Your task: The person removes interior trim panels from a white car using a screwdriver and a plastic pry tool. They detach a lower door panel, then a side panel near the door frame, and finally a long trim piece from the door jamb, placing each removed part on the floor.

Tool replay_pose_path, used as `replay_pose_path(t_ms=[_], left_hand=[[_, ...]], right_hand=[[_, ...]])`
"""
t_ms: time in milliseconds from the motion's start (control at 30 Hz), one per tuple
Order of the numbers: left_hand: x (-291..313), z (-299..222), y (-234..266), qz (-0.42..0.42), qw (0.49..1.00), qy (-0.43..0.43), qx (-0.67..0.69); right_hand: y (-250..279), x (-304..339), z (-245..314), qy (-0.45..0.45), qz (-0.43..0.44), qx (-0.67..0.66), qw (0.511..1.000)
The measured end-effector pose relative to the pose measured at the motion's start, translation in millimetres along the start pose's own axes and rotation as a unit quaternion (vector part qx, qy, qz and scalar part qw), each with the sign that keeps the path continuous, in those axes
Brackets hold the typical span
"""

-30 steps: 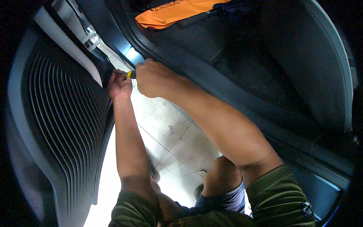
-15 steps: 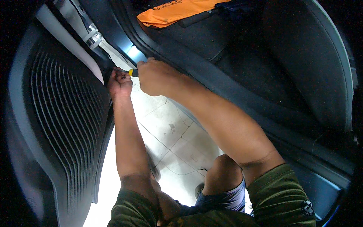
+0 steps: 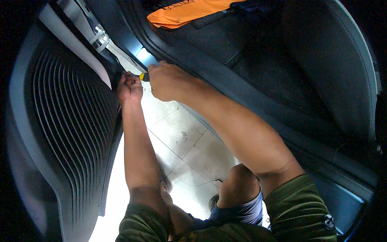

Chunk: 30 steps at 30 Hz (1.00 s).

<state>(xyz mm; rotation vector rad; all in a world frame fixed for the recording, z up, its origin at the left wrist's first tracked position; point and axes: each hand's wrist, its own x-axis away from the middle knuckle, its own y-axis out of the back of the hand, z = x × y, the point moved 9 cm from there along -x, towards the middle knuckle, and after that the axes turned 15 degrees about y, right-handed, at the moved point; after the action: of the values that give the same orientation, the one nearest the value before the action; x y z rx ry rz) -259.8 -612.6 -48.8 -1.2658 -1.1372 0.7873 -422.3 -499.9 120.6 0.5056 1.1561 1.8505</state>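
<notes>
My right hand (image 3: 166, 84) is closed around the yellow-and-black handle of a screwdriver (image 3: 143, 77), held nearly level. Its thin shaft points left, toward the edge of the open car door (image 3: 76, 121). At that door edge, my left hand (image 3: 130, 92) is turned palm up, its fingers curled close beside the shaft. Whether those fingers grip the shaft, the door edge or some small part is too small to make out. The screwdriver's tip is hidden by the left fingers and the dark trim.
On the right, the car's door sill (image 3: 225, 97) runs diagonally, with a dark seat (image 3: 330, 68) beyond. An orange cloth or bag (image 3: 189, 14) lies inside the car. A door hinge or check strap (image 3: 100, 40) spans the gap above my hands. Tiled floor (image 3: 181, 137) shows below.
Both hands and the screwdriver have shifted very slightly to the right. The grip on the screwdriver looks unchanged.
</notes>
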Motion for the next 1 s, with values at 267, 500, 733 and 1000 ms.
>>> replay_pose_path(t_ms=[267, 500, 733, 1000], left_hand=[[-2, -8, 8, -0.037, 0.999, -0.003, 0.002], [0, -12, 13, -0.053, 0.996, -0.041, -0.053], [-1, -16, 18, -0.071, 0.995, -0.042, -0.060], [13, -3, -1, -0.094, 0.991, -0.078, -0.054]], right_hand=[[-10, -3, -3, 0.007, 0.005, -0.024, 1.000], [-25, 0, 4, 0.004, -0.020, 0.054, 0.998], [-25, 0, 0, -0.002, 0.017, 0.012, 1.000], [-23, 1, -4, -0.016, 0.016, 0.007, 1.000]])
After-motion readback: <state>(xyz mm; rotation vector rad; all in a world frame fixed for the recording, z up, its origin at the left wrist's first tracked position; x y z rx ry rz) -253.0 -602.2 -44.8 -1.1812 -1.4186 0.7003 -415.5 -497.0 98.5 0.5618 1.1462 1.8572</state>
